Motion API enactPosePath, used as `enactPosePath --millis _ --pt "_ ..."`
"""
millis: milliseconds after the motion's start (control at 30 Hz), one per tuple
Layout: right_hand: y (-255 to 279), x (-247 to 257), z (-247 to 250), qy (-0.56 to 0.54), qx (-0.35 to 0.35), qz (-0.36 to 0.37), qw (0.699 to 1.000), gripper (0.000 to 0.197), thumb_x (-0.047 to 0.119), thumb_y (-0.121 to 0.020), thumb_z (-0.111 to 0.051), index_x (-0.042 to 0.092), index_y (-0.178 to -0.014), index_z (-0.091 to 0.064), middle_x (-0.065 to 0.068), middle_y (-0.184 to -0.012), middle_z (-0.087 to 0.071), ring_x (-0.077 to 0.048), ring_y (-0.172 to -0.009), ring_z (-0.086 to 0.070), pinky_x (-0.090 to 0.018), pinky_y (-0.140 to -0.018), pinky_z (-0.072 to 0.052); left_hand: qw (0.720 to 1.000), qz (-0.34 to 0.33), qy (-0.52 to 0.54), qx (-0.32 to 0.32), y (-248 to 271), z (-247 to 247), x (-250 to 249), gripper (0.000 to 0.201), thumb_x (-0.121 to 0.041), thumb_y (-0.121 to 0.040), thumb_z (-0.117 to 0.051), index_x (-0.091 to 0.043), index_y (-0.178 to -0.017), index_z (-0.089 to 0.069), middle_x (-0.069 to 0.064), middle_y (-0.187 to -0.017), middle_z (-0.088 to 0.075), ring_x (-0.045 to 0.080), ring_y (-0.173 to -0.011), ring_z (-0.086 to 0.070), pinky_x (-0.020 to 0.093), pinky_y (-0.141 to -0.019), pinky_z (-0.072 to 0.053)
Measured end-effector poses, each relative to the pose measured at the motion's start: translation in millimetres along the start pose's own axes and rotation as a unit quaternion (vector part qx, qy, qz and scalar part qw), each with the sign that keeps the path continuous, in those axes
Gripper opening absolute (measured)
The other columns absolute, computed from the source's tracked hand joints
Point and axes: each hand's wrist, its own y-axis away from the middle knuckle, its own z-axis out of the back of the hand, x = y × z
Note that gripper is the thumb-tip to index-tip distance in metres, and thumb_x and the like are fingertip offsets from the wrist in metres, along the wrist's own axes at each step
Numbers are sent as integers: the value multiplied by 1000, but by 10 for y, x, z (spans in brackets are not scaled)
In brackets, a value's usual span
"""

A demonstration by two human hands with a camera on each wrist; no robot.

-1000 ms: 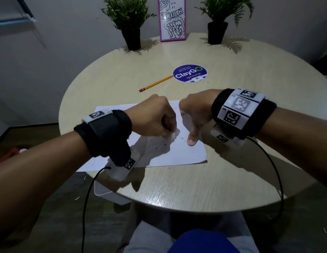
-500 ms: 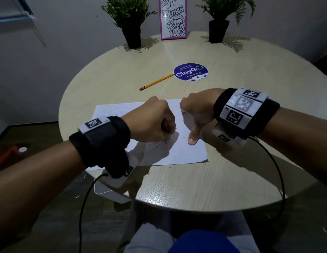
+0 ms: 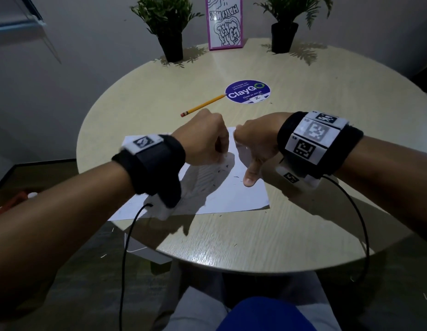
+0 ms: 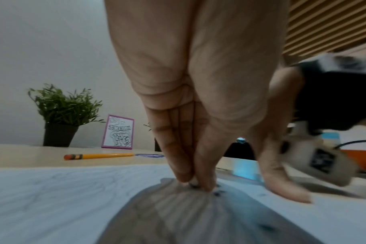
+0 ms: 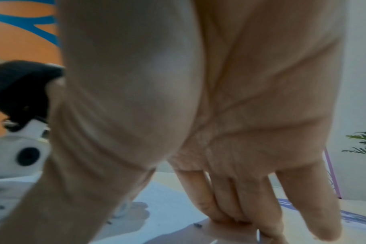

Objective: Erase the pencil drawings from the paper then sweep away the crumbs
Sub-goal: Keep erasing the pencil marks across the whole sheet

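Erasing step, mid-job by the look of it. Left hand (image 3: 203,139) fisted over middle of paper (image 3: 243,194), fingers (image 4: 178,165) bunched narrow w/ tips down on the sheet; something small and whitish peeks at the tips in head view, prob. the eraser, but too hidden and blurred to confirm. Left wrist cam blurred along the sheet, suggests rubbing in progress.

Right hand (image 3: 255,146) just beside the left, thumb (image 3: 250,175) pressed flat on paper, other fingers (image 5: 230,198) extended w/ tips down near sheet's far edge. Holding nothing, just pinning the sheet.

Paper lies on the round counter (image 3: 327,163) near the front edge, right in front of the person. Faint pencil lines visible on the left part of the sheet in left wrist cam, so drawings not all gone. Dark crumbs (image 3: 226,166) scattered on paper between the hands, a few more on the counter past the sheet's front edge.

Pencil (image 3: 203,106) lies further back, well apart from the paper, tip near the round ClayGO sticker (image 3: 248,91).

Next, as a judgement: work the rubbing over to the remaining marks at left, keep the sheet pinned to avoid creasing, moderate pressure. Sweep of crumbs off paper and counter not yet due.
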Motion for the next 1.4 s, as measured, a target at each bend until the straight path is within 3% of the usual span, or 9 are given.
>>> enactPosePath --millis 100,233,367,433,567,700,833,1067,1400 --pt "11 3 14 0 -1 6 1000 89 70 -60 -81 8 -119 -55 -8 -110 -66 -26 -94 -64 -38 -81 -52 999 -26 2 18 211 -22 -63 10 -10 -72 -82 -15 -81 -79 -5 -71 -73 7 -66 -65 28 -68 -56" --pt "23 5 28 -8 6 14 1000 60 64 -64 -83 16 -87 -57 -6 -104 -69 -25 -90 -64 -37 -82 -52 996 -42 14 79 167 92 -72 13 -19 -72 -86 -20 -83 -79 -9 -75 -74 1 -69 -66 22 -69 -55" --pt "63 24 31 1 -6 6 1000 76 63 -69 -79 9 -116 -54 -6 -109 -64 -25 -93 -59 -28 -63 -41 999 -7 -35 -3 -144 117 -2 10 -19 -74 -83 -19 -82 -77 -8 -71 -68 10 -74 -56 38 -74 -57" --pt "85 32 30 6 -3 12 1000 81 62 -73 -77 8 -128 -51 -6 -110 -62 -24 -92 -56 -25 -56 -32 999 7 -49 0 -227 111 7 9 -16 -75 -83 -17 -82 -77 -10 -66 -63 13 -76 -59 39 -74 -58" --pt "47 40 39 -7 5 2 1000 76 65 -67 -80 8 -113 -60 -8 -111 -67 -26 -94 -62 -30 -69 -44 998 -16 -50 16 -128 67 -4 8 -13 -75 -82 -14 -81 -78 -9 -65 -64 13 -70 -65 28 -71 -54" --pt "43 30 37 -9 0 5 1000 60 66 -63 -83 17 -87 -57 -8 -107 -67 -27 -92 -63 -39 -83 -52 999 -41 -13 22 176 8 -45 8 -11 -71 -82 -15 -78 -79 -6 -69 -72 6 -64 -63 28 -66 -55" --pt "66 23 46 -8 0 7 1000 80 67 -60 -83 13 -113 -59 -6 -109 -66 -27 -95 -63 -41 -87 -53 995 -42 22 85 239 69 -58 11 -19 -71 -86 -20 -78 -78 -11 -70 -72 1 -66 -65 21 -66 -53" --pt "105 43 50 -10 -1 0 1000 77 64 -66 -81 11 -115 -57 -7 -110 -66 -26 -96 -63 -32 -69 -43 1000 17 -9 20 -199 138 100 11 -16 -75 -85 -14 -84 -78 -9 -68 -66 7 -67 -63 31 -75 -58" --pt "69 25 41 -10 1 7 1000 77 67 -62 -82 13 -110 -55 -7 -109 -65 -25 -94 -62 -36 -79 -50 996 -46 -6 69 317 15 -54 10 -19 -72 -84 -22 -79 -78 -11 -70 -71 -6 -65 -57 23 -66 -53"
